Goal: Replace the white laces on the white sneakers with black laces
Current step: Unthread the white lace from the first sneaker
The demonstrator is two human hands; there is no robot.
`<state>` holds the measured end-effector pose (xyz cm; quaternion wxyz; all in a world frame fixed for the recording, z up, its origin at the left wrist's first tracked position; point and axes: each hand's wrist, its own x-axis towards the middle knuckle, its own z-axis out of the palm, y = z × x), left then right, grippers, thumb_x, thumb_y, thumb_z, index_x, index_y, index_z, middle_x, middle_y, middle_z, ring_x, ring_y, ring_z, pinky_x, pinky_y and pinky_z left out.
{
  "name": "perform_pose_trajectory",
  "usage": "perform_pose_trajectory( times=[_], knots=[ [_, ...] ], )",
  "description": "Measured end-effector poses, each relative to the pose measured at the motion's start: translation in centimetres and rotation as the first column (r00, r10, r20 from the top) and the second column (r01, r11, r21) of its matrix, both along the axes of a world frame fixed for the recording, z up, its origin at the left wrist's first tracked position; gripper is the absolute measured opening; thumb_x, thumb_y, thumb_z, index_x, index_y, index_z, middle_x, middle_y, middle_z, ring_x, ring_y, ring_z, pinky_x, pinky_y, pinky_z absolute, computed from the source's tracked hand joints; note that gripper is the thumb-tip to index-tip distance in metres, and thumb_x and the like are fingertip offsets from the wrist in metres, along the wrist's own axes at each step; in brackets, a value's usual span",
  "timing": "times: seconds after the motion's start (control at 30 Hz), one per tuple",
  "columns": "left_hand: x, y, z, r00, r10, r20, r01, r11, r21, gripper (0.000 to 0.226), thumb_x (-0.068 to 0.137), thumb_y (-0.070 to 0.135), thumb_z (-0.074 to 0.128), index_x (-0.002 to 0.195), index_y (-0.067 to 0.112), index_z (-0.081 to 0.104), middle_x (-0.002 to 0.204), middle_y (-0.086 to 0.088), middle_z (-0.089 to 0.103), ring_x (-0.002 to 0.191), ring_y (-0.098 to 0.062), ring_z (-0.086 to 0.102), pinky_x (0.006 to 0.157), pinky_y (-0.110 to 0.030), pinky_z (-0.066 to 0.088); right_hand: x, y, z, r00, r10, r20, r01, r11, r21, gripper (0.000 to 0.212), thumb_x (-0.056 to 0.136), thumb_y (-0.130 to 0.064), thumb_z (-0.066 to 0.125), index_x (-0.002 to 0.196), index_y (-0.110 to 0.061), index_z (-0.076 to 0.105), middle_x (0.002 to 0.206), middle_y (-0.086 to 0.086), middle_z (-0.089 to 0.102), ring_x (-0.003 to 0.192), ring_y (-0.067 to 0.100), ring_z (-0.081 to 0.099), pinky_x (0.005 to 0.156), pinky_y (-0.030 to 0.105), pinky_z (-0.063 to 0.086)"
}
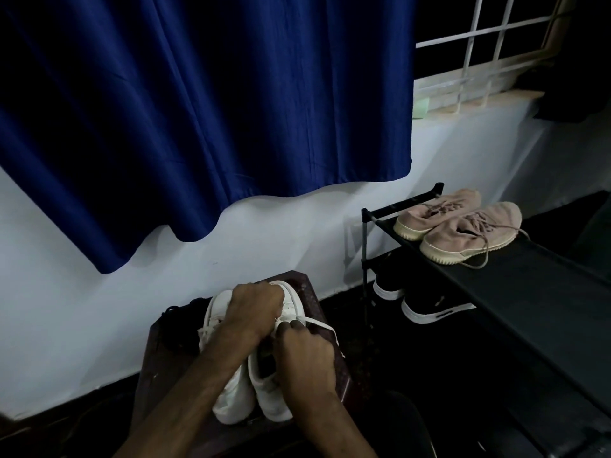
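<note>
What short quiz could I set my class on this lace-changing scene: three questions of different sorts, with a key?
1. True or false: the white sneakers stand on the black shoe rack.
2. Which pair lies on the rack's top shelf? A) pink sneakers B) blue sandals C) brown boots
3. Fill in: the right hand pinches a ___ lace on the sneaker that the left hand grips.
Key: 1 false, they stand on the dark stool; 2 A; 3 white.
</note>
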<state>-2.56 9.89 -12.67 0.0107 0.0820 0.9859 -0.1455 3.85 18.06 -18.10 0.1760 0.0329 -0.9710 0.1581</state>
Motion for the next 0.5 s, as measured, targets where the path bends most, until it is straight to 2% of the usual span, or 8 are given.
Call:
perform_pose_trajectory(
  times=[0.1, 0.17, 0.23, 0.27, 0.33, 0.37, 0.43, 0.5],
  knots=[
    [0.1, 0.1, -0.2, 0.997, -0.018, -0.072, 0.011, 0.996, -0.087, 0.022, 0.094, 0.021, 0.049, 0.109, 0.024, 0.064, 0.117, 0.000, 0.065, 0.112, -0.021, 0.057, 0.087, -0.032, 0.044, 0.1, 0.1, -0.2, 1.000, 0.007, -0.002, -0.007, 1.000, 0.004, 0.034, 0.036, -0.021, 0.090, 0.051, -0.020, 0.060, 0.048, 0.001, 0.055, 0.028, 0.012, 0.048, 0.030, 0.018, 0.025],
    [0.2, -1.2, 0.5, 0.988, -0.015, -0.152, 0.010, 0.999, -0.038, 0.022, 0.092, 0.021, 0.053, 0.112, 0.026, 0.061, 0.117, 0.003, 0.061, 0.113, -0.019, 0.053, 0.086, -0.033, 0.043, 0.0, 0.1, -0.3, 1.000, 0.016, 0.007, -0.016, 1.000, 0.012, 0.032, 0.039, -0.022, 0.090, 0.052, -0.020, 0.060, 0.049, 0.000, 0.056, 0.029, 0.012, 0.050, 0.031, 0.018, 0.027],
    [0.2, -3.8, 1.9, 0.955, 0.101, -0.279, -0.071, 0.991, 0.114, 0.026, 0.088, 0.015, 0.055, 0.108, 0.029, 0.063, 0.108, 0.003, 0.058, 0.105, -0.019, 0.054, 0.078, -0.033, 0.042, 0.1, 0.1, -0.2, 1.000, 0.006, 0.007, -0.006, 1.000, 0.014, 0.032, 0.038, -0.020, 0.090, 0.051, -0.020, 0.061, 0.049, 0.001, 0.056, 0.030, 0.012, 0.050, 0.029, 0.019, 0.031],
    [0.0, -5.6, 2.7, 0.919, 0.208, -0.335, -0.130, 0.962, 0.239, 0.028, 0.085, 0.011, 0.056, 0.105, 0.029, 0.065, 0.104, 0.001, 0.058, 0.099, -0.021, 0.056, 0.075, -0.033, 0.042, 0.1, 0.1, -0.1, 1.000, -0.002, 0.002, 0.002, 1.000, 0.015, 0.032, 0.037, -0.019, 0.090, 0.051, -0.019, 0.061, 0.048, 0.002, 0.056, 0.029, 0.013, 0.050, 0.028, 0.020, 0.031],
    [-0.1, -8.6, 3.5, 0.844, 0.418, -0.336, -0.250, 0.861, 0.443, 0.030, 0.083, 0.006, 0.057, 0.100, 0.027, 0.069, 0.102, -0.004, 0.059, 0.095, -0.027, 0.059, 0.076, -0.037, 0.046, 0.2, 0.2, 0.0, 1.000, -0.009, -0.007, 0.009, 1.000, 0.017, 0.033, 0.037, -0.018, 0.090, 0.051, -0.020, 0.061, 0.048, 0.002, 0.056, 0.029, 0.013, 0.051, 0.027, 0.021, 0.031],
    [-0.2, -9.4, 3.3, 0.846, 0.442, -0.298, -0.276, 0.841, 0.465, 0.028, 0.085, 0.007, 0.056, 0.100, 0.026, 0.070, 0.104, -0.005, 0.059, 0.096, -0.029, 0.059, 0.078, -0.039, 0.047, 0.2, 0.2, 0.0, 1.000, -0.007, -0.010, 0.007, 1.000, 0.016, 0.033, 0.037, -0.019, 0.091, 0.052, -0.020, 0.061, 0.048, 0.002, 0.056, 0.029, 0.014, 0.051, 0.027, 0.021, 0.031],
    [0.2, -8.9, 2.7, 0.916, 0.328, -0.231, -0.222, 0.894, 0.389, 0.022, 0.091, 0.014, 0.056, 0.103, 0.027, 0.069, 0.109, -0.002, 0.059, 0.099, -0.025, 0.057, 0.081, -0.038, 0.047, 0.2, 0.3, -0.1, 1.000, -0.001, 0.003, 0.001, 1.000, 0.019, 0.034, 0.037, -0.021, 0.091, 0.052, -0.021, 0.060, 0.049, 0.000, 0.057, 0.029, 0.014, 0.051, 0.027, 0.020, 0.031],
    [0.7, -6.9, 2.3, 0.974, 0.141, -0.179, -0.043, 0.886, 0.462, 0.021, 0.093, 0.018, 0.058, 0.105, 0.030, 0.068, 0.113, 0.008, 0.061, 0.102, -0.017, 0.058, 0.084, -0.035, 0.048, 0.1, 0.1, -0.3, 1.000, 0.000, 0.013, 0.000, 1.000, 0.010, 0.034, 0.038, -0.022, 0.092, 0.052, -0.022, 0.060, 0.048, 0.001, 0.056, 0.029, 0.014, 0.051, 0.028, 0.020, 0.031]
  ],
)
